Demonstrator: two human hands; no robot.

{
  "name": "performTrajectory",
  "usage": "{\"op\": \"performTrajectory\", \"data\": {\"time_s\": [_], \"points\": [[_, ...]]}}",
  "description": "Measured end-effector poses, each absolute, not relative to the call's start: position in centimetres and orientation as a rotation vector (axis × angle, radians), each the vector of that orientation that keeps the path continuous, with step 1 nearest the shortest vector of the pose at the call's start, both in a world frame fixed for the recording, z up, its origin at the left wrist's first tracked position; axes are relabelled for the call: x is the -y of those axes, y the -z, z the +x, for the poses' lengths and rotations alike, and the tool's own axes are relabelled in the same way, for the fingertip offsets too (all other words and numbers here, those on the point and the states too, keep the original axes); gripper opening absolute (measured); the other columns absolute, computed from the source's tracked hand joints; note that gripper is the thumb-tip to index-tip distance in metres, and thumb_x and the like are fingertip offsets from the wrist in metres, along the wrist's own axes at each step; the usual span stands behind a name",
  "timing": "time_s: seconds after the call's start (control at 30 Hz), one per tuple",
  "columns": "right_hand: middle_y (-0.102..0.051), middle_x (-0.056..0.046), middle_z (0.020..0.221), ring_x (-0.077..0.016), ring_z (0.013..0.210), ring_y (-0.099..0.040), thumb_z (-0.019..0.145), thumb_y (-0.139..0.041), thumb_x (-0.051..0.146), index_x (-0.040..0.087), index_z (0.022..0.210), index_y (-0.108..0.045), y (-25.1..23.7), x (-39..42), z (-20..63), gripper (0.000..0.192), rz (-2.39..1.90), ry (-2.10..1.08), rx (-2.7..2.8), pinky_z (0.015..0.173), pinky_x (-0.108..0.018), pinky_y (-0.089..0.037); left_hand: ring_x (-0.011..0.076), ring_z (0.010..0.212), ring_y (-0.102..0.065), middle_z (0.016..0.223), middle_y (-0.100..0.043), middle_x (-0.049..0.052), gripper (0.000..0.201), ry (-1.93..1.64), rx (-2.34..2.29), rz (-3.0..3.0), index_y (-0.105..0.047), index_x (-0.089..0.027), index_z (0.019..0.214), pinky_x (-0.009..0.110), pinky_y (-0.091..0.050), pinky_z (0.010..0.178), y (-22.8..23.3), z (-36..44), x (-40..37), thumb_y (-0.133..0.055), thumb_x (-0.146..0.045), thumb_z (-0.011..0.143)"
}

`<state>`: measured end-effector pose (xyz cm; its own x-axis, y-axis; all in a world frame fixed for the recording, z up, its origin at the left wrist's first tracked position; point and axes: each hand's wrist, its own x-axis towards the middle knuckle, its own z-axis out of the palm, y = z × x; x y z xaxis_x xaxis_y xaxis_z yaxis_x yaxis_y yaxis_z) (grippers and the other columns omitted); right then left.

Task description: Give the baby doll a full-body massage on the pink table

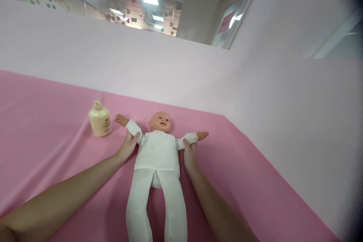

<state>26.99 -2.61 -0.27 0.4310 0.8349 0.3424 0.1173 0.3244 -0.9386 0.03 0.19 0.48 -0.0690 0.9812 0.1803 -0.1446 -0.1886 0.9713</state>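
A baby doll in a white cloth body lies on its back, head toward the wall, both arms spread out to the sides. My left hand is closed around the doll's upper arm on the left, thumb on top of the white sleeve. Around the doll's other arm, near the elbow, my right hand is wrapped, its thumb showing in front and the fingers mostly hidden behind. The doll's legs stretch toward me and run out of the bottom of the view.
A cream pump bottle stands upright left of the doll's raised fist. Pink cloth covers the surface, with some creases at left. A white wall rises behind it and another at right; windows with heart stickers are above.
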Motion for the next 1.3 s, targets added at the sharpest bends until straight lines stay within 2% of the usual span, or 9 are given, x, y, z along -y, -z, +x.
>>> {"op": "performTrajectory", "data": {"time_s": [0.2,0.3,0.4,0.5,0.67,0.97,1.13,1.23,1.3], "points": [[0.010,0.001,0.168,-0.0193,0.155,-0.005,0.087,-0.056,0.047,0.033,0.157,0.006,-1.5,3.3,26.3,0.094,-1.197,-0.573,1.065,0.124,-0.044,-0.022,0.0217,0.124,-0.051,0.129,-0.054,0.010,0.052,-1.467,-1.024,1.311,-0.033,-0.025,0.135,0.039,-0.037,0.111,0.3,0.1,-0.8,-0.056,-0.041,0.091],[-0.018,-0.009,0.165,-0.0246,0.150,-0.027,0.083,-0.059,0.040,0.026,0.155,-0.015,-1.4,3.1,26.4,0.086,-1.229,-0.547,1.071,0.119,-0.048,-0.030,0.0218,0.124,-0.052,0.130,-0.055,0.010,0.053,-1.485,-1.037,1.386,-0.034,-0.024,0.137,0.040,-0.038,0.111,0.6,0.1,-1.1,-0.055,-0.037,0.091],[-0.058,-0.013,0.138,-0.0280,0.125,-0.056,0.081,-0.054,0.030,0.021,0.139,-0.048,-0.9,2.9,26.4,0.059,-1.247,-0.601,1.120,0.108,-0.051,-0.043,0.0240,0.125,-0.052,0.130,-0.059,0.010,0.048,-1.449,-1.052,1.494,-0.044,-0.022,0.135,0.044,-0.036,0.112,0.5,0.0,-1.2,-0.053,-0.031,0.089],[-0.065,-0.009,0.127,-0.0257,0.121,-0.058,0.073,-0.047,0.016,0.022,0.121,-0.066,-0.7,2.9,26.3,0.052,-1.247,-0.540,1.287,0.111,-0.049,-0.041,0.0255,0.124,-0.054,0.128,-0.062,0.010,0.046,-1.342,-1.031,1.623,-0.057,-0.020,0.129,0.046,-0.036,0.113,0.3,-0.2,-1.1,-0.049,-0.020,0.083],[-0.065,-0.006,0.125,-0.0217,0.121,-0.057,0.064,-0.041,0.009,0.026,0.114,-0.073,-0.7,3.1,26.2,0.062,-1.234,-0.448,1.441,0.114,-0.044,-0.040,0.0227,0.126,-0.054,0.129,-0.063,0.007,0.064,-1.293,-1.077,1.809,-0.064,-0.022,0.129,0.044,-0.033,0.117,0.6,-0.5,-1.3,-0.043,-0.006,0.071],[-0.066,-0.006,0.129,-0.0236,0.123,-0.057,0.070,-0.045,0.014,0.023,0.120,-0.068,-1.0,3.0,26.1,0.055,-1.239,-0.550,1.348,0.113,-0.047,-0.040,0.0235,0.127,-0.053,0.135,-0.062,0.007,0.059,-1.292,-1.022,1.767,-0.058,-0.022,0.133,0.045,-0.037,0.113,-0.7,-0.2,-0.5,-0.044,-0.009,0.078],[-0.052,-0.010,0.146,-0.0256,0.137,-0.047,0.079,-0.057,0.031,0.023,0.147,-0.039,-1.3,3.0,25.9,0.071,-1.202,-0.593,1.188,0.115,-0.046,-0.036,0.0242,0.115,-0.060,0.123,-0.066,0.008,0.044,-1.297,-1.096,1.584,-0.053,-0.020,0.128,0.042,-0.045,0.103,-0.7,-0.1,-0.5,-0.051,-0.023,0.084],[-0.029,-0.011,0.160,-0.0263,0.147,-0.033,0.076,-0.062,0.037,0.024,0.155,-0.015,-1.4,3.0,26.2,0.092,-1.256,-0.569,1.071,0.118,-0.046,-0.032,0.0250,0.119,-0.058,0.127,-0.062,0.010,0.048,-1.285,-1.147,1.499,-0.044,-0.020,0.131,0.042,-0.044,0.103,-0.1,-0.3,-0.7,-0.056,-0.031,0.086],[-0.021,-0.012,0.163,-0.0278,0.147,-0.032,0.075,-0.064,0.040,0.025,0.155,-0.008,-1.5,3.1,26.4,0.099,-1.321,-0.653,0.983,0.117,-0.046,-0.035,0.0254,0.121,-0.056,0.128,-0.060,0.011,0.053,-1.302,-1.141,1.442,-0.040,-0.021,0.132,0.041,-0.044,0.103,0.2,-0.3,-0.8,-0.060,-0.034,0.085]]}}
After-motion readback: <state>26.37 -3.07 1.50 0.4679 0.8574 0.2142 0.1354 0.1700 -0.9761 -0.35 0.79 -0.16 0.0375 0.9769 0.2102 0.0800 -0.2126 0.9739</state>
